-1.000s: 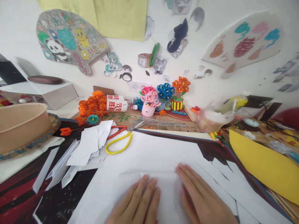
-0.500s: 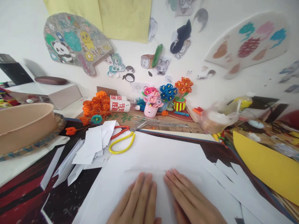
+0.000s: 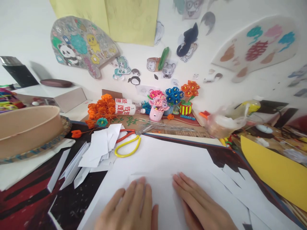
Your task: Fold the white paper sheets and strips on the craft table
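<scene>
A large white sheet of paper (image 3: 158, 156) covers the middle of the table, with a faint horizontal edge or crease just beyond my fingertips. My left hand (image 3: 130, 204) lies on this paper with its fingers stretched forward, slightly blurred. To its right, my right hand (image 3: 200, 204) also rests on the paper, fingers extended and angled to the left. Neither hand holds anything. A pair of scissors (image 3: 128, 145) with one red and one yellow handle lies at the paper's far left edge. Beside it is a pile of cut white paper pieces (image 3: 97, 148).
Paper strips (image 3: 237, 185) lie at the right, near a yellow sheet (image 3: 271, 172). A beige round container (image 3: 28, 124) stands at the left. Behind are thin wires (image 3: 165, 125), orange craft flowers (image 3: 102, 107), a pink flower pot (image 3: 156, 114) and a plastic bag (image 3: 223, 123).
My left hand has slid to the left and its fingers have spread a little, widening the gap between the hands. My right hand stays nearly in place; the view has shifted slightly.
</scene>
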`<state>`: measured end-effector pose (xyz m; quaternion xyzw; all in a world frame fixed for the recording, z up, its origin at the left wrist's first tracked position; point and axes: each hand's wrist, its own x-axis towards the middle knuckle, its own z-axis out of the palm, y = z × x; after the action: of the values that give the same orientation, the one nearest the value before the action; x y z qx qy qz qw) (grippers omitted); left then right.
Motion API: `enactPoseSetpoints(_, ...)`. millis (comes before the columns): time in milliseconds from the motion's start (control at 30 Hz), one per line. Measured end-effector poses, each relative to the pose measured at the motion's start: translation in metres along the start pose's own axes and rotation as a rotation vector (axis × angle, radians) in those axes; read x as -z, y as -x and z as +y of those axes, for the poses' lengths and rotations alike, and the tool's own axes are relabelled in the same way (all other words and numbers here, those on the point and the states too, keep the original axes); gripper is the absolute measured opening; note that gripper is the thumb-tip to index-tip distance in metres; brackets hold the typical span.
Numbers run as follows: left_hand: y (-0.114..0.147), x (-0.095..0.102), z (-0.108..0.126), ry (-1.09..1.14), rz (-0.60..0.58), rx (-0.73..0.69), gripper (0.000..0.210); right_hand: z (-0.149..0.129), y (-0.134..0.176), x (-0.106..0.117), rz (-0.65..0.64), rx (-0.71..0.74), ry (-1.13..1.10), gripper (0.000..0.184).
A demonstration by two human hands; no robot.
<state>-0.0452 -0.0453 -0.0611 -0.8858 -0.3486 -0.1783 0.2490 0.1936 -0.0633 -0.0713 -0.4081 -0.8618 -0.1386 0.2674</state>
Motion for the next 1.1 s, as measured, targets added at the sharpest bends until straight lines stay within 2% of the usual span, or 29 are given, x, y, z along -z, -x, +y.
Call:
enactPoseSetpoints(67,-0.006,0.005,-0.008,0.063,-0.082,0.027,0.032,0.000,-0.001,0.001,-0.001,0.006,0.003,0.040)
enactPoseSetpoints(167,-0.006,0.007,-0.011,-0.016,-0.198,0.025,0.036,0.000,-0.002,0.003,-0.011,0.023,0.006,0.042)
enactPoseSetpoints(367,0.001,0.002,-0.004,-0.095,-0.212,-0.003,0.039,0.000,0.004,0.000,-0.057,-0.040,-0.026,0.045)
enactPoseSetpoints(433,-0.009,0.004,-0.008,-0.050,-0.247,0.017,0.034,0.000,0.008,-0.002,-0.085,-0.120,-0.014,0.044)
enactPoseSetpoints(500,-0.023,0.006,-0.014,0.050,-0.332,0.073,0.025,0.000,0.011,-0.004,-0.114,-0.253,-0.007,0.041)
enactPoseSetpoints(600,-0.040,0.008,-0.022,0.265,-0.419,0.191,0.010,0.001,0.011,-0.004,-0.144,-0.438,-0.051,0.036)
enactPoseSetpoints(667,-0.043,0.007,-0.025,0.423,-0.442,0.278,0.009,0.000,0.008,-0.004,-0.134,-0.509,-0.114,0.032)
enactPoseSetpoints(800,-0.042,0.007,-0.029,0.675,-0.497,0.384,0.013,0.001,0.000,-0.001,-0.059,-0.575,-0.265,0.028)
enactPoseSetpoints(900,-0.044,0.017,-0.034,0.866,-0.619,0.385,0.016,0.013,-0.004,0.008,0.053,-0.623,-0.319,0.028)
enactPoseSetpoints(1000,-0.047,0.030,-0.043,1.093,-0.756,0.369,0.024,0.029,0.003,0.030,0.256,-0.741,-0.305,0.031)
enactPoseSetpoints(1100,-0.046,0.042,-0.052,1.279,-0.745,0.439,0.035,0.035,0.025,0.057,0.398,-0.855,-0.307,0.034)
